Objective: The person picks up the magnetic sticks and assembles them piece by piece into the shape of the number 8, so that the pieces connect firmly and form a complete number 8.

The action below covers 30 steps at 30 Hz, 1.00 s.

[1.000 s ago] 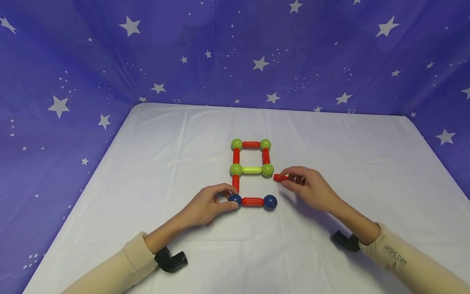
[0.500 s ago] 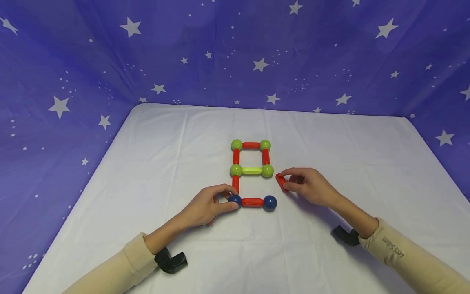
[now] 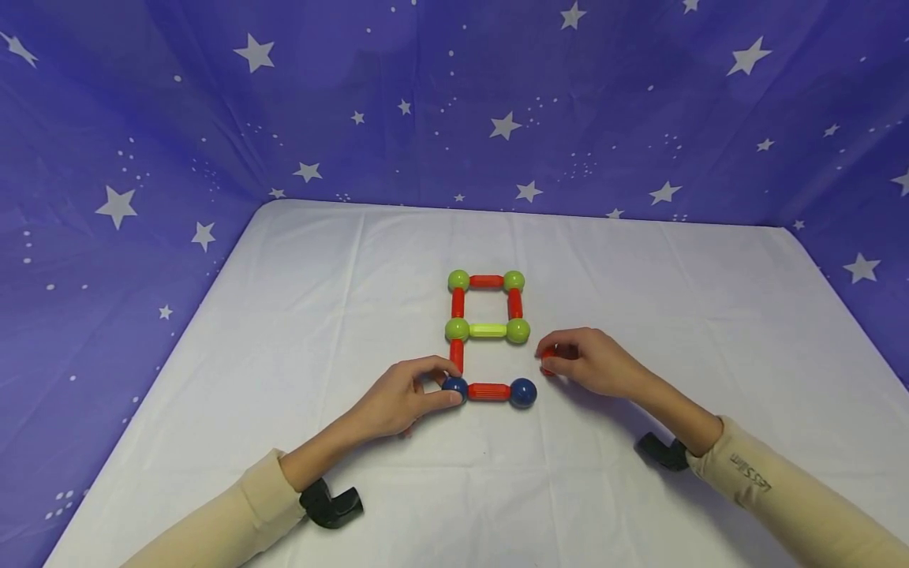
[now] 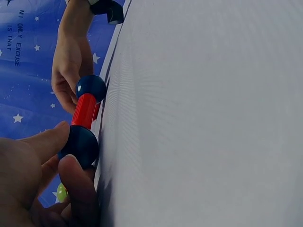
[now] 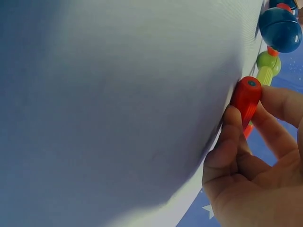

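Note:
On the white table lies a flat figure of magnetic balls and rods. Green balls, red rods and one yellow-green rod (image 3: 488, 330) form its closed far square. Nearer, a red rod (image 3: 489, 391) joins the left blue ball (image 3: 453, 386) to the right blue ball (image 3: 523, 393). My left hand (image 3: 398, 398) pinches the left blue ball between thumb and fingers. My right hand (image 3: 600, 364) pinches a loose red magnetic rod (image 5: 247, 100), just right of the gap between the right-hand green ball (image 3: 518, 330) and the right blue ball. In the head view its fingers mostly hide that rod.
Blue star-patterned cloth (image 3: 454, 102) rises behind and beside the white table (image 3: 675, 292). A black strap piece (image 3: 330, 505) sits at the left wrist, and a similar black piece (image 3: 662, 452) at the right wrist.
The loose red rod has turned from pointing sideways to pointing front to back, and moved slightly nearer the person with the right hand. The left hand and the figure stay put.

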Each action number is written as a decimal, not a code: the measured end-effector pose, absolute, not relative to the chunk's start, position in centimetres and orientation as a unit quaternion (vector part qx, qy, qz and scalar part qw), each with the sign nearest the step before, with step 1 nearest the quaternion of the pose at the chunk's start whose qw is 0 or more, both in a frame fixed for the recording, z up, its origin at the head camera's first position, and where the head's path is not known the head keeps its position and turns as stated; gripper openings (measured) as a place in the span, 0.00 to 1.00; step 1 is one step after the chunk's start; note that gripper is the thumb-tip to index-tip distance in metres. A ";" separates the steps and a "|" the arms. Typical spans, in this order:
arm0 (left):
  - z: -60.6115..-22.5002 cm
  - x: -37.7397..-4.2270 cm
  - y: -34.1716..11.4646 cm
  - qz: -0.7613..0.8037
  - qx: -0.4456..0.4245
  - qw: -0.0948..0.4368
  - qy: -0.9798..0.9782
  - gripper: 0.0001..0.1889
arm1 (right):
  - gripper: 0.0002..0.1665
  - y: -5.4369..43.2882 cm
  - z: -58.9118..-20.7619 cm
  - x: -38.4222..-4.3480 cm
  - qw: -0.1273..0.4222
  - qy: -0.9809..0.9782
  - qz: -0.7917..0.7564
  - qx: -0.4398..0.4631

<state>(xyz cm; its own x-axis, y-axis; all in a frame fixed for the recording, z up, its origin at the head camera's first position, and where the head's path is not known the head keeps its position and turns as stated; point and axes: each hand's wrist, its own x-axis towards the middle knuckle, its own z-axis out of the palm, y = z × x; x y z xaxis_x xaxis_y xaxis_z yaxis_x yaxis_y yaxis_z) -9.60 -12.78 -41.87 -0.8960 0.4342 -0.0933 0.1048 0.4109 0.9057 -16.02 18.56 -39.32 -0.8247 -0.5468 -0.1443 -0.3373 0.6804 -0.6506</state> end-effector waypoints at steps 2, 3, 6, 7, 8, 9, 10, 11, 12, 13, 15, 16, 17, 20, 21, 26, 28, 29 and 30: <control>-41.9 -9.6 -12.8 0.518 0.163 0.159 0.825 0.15 | 0.13 18.5 -39.2 -16.0 0.171 0.899 -0.317 -0.248; -41.8 -9.6 -12.8 0.518 0.163 0.159 0.825 0.15 | 0.13 18.5 -39.2 -16.0 0.173 0.899 -0.317 -0.248; -41.8 -9.6 -12.8 0.517 0.163 0.158 0.826 0.14 | 0.14 18.5 -39.1 -16.0 0.176 0.896 -0.320 -0.251; -41.8 -9.6 -12.8 0.517 0.162 0.157 0.826 0.14 | 0.13 18.5 -39.2 -16.0 0.176 0.896 -0.321 -0.253; -41.8 -9.6 -12.8 0.516 0.162 0.157 0.826 0.14 | 0.13 18.6 -39.2 -16.1 0.176 0.895 -0.323 -0.253; -41.8 -9.6 -12.8 0.516 0.162 0.156 0.827 0.14 | 0.12 18.6 -39.3 -16.1 0.175 0.894 -0.324 -0.254; -41.8 -9.5 -12.8 0.515 0.162 0.156 0.827 0.14 | 0.12 18.7 -39.3 -16.1 0.174 0.895 -0.324 -0.254; -41.8 -9.5 -12.8 0.515 0.163 0.155 0.827 0.14 | 0.11 18.7 -39.4 -16.1 0.173 0.895 -0.325 -0.253; -41.8 -9.5 -12.8 0.515 0.163 0.155 0.827 0.14 | 0.11 18.7 -39.5 -16.1 0.173 0.894 -0.327 -0.253; -41.8 -9.5 -12.8 0.515 0.164 0.155 0.827 0.14 | 0.10 18.8 -39.6 -16.1 0.172 0.894 -0.329 -0.252; -41.8 -9.5 -12.8 0.514 0.165 0.154 0.827 0.14 | 0.10 18.7 -39.7 -16.1 0.169 0.892 -0.334 -0.252; -41.9 -9.5 -12.8 0.514 0.166 0.154 0.827 0.14 | 0.10 18.7 -39.7 -16.1 0.167 0.891 -0.338 -0.253; -41.9 -9.5 -12.8 0.514 0.166 0.154 0.827 0.15 | 0.10 18.6 -39.7 -16.1 0.165 0.888 -0.345 -0.257; -41.9 -9.5 -12.9 0.514 0.165 0.154 0.828 0.15 | 0.11 18.2 -39.5 -15.9 0.162 0.874 -0.368 -0.273; -41.9 -9.5 -12.9 0.514 0.164 0.154 0.828 0.15 | 0.11 18.0 -39.5 -15.9 0.163 0.869 -0.375 -0.280; -42.0 -9.6 -12.9 0.513 0.166 0.152 0.828 0.15 | 0.11 17.3 -39.3 -15.8 0.175 0.857 -0.386 -0.294; -41.9 -9.6 -12.9 0.513 0.167 0.152 0.828 0.15 | 0.11 17.2 -39.2 -15.8 0.178 0.857 -0.385 -0.294; -41.9 -9.6 -12.9 0.512 0.166 0.152 0.829 0.15 | 0.11 17.1 -39.2 -15.7 0.180 0.857 -0.384 -0.293; -41.9 -9.5 -12.9 0.512 0.166 0.151 0.829 0.15 | 0.11 17.0 -39.2 -15.7 0.181 0.857 -0.384 -0.293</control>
<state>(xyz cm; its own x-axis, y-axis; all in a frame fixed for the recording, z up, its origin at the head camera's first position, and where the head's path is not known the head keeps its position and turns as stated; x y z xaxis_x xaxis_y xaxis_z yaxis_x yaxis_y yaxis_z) -9.55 -12.86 -41.92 -0.8992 0.4300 -0.0810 0.1204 0.4212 0.8990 -15.74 17.03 -39.15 -0.7626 -0.6411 -0.0862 -0.3627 0.5341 -0.7637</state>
